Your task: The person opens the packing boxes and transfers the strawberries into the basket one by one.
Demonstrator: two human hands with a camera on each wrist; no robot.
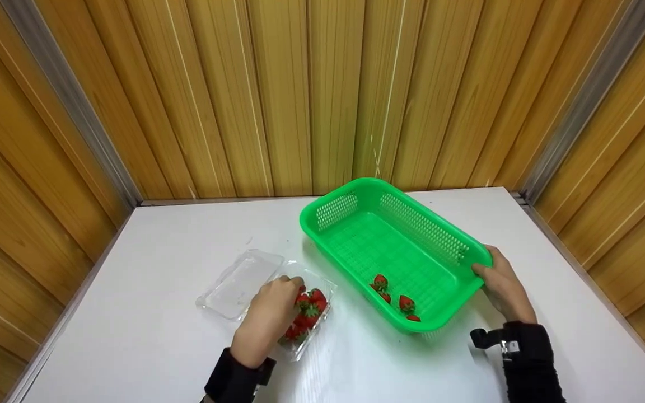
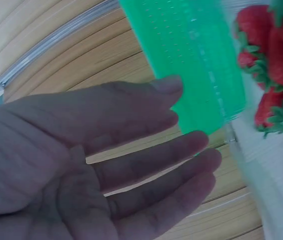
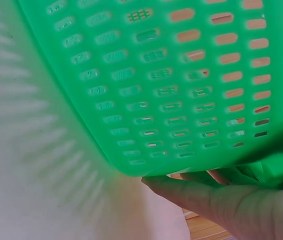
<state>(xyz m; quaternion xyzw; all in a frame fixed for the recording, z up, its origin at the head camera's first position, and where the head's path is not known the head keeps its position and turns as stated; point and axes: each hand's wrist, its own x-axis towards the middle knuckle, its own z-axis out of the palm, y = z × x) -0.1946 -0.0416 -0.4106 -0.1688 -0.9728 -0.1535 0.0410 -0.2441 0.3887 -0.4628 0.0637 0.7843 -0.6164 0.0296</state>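
Four strawberries (image 1: 394, 296) lie in the green basket (image 1: 356, 238) at its 6 o'clock end, the basket standing right of centre on the white desk (image 1: 160, 336). Right hand (image 1: 501, 285) grips the basket rim at its 4 o'clock corner, fingers curled under the edge. Left hand (image 1: 269, 319), fingers relaxed and holding nothing, rests over the strawberries in the clear clamshell (image 1: 238, 282) at 9 o'clock from the basket.

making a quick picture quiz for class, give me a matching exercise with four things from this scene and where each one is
Things:
1. left hand
2. right hand
3. green basket
4. clear lid

Places:
a. tilted up at the near right corner
b. on the basket's rim
c. lying open on the white table
d. over the strawberries in the clear box

Pairs: 1-d, 2-b, 3-a, 4-c
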